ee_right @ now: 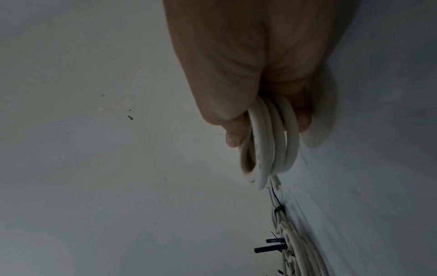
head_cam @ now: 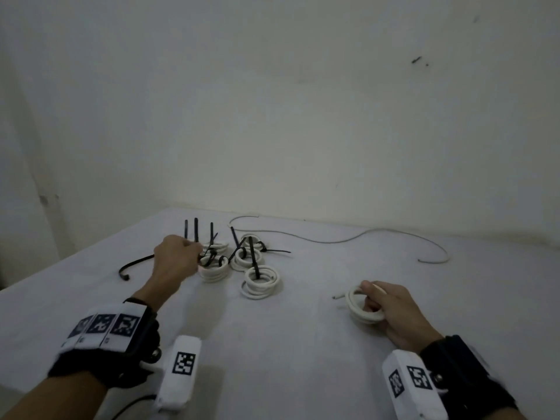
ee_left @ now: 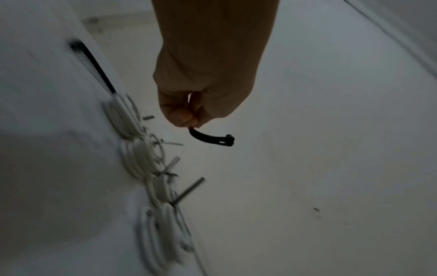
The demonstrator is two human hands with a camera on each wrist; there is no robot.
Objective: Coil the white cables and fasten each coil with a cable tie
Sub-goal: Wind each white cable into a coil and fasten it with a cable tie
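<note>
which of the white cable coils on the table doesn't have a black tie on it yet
The coil gripped by the right hand, apart from the rest. The clustered coils near the left hand each carry a black tie; this one shows bare white loops.

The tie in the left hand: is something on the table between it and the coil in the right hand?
Nothing visible does. The table lies bare between the tie and the coil; the tied coils sit farther back.
</note>
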